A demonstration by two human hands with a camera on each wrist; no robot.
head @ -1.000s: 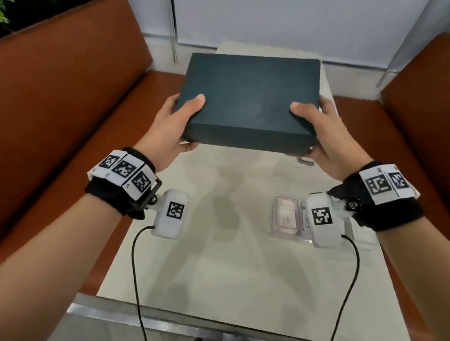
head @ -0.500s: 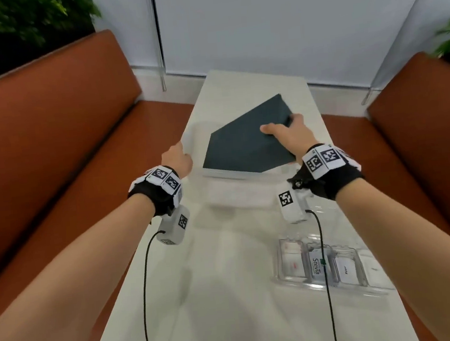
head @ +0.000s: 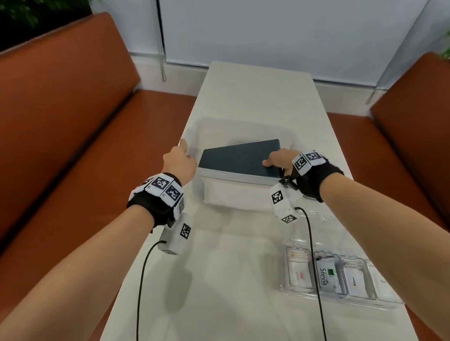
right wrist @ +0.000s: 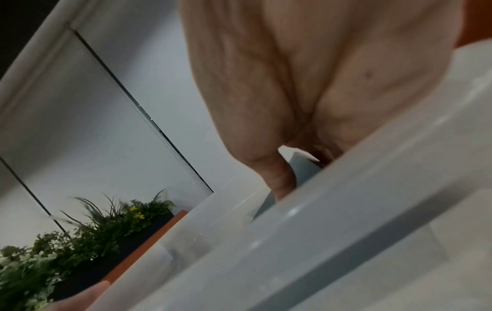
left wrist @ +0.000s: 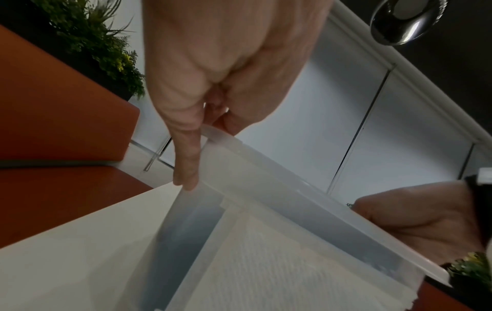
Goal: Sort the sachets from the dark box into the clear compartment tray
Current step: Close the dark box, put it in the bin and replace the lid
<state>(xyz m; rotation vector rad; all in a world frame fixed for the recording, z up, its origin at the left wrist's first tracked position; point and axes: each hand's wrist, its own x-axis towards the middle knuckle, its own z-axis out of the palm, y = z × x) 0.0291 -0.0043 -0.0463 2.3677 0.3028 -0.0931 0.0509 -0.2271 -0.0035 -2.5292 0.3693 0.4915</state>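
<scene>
— Where the dark box [head: 240,160] tilted steeply half a second ago, it now lies nearly flat inside a translucent bin [head: 250,192] at mid-frame. What about the left hand [head: 180,162]?

— It has reached the bin's left corner; the wrist view shows thumb and fingers pinching the rim [left wrist: 266,160].

— And the box itself?

— Matte teal-black, closed, a plain rectangle. The right hand [head: 280,160] grips its near right corner, thumb on top.

— The clear compartment tray [head: 338,298]?

— Lower right on the white table [head: 230,293], sachets [head: 326,276] in its cells; one reads "Stevia". The forearm cuts off its right end, and the other labels are too blurred to read.
</scene>
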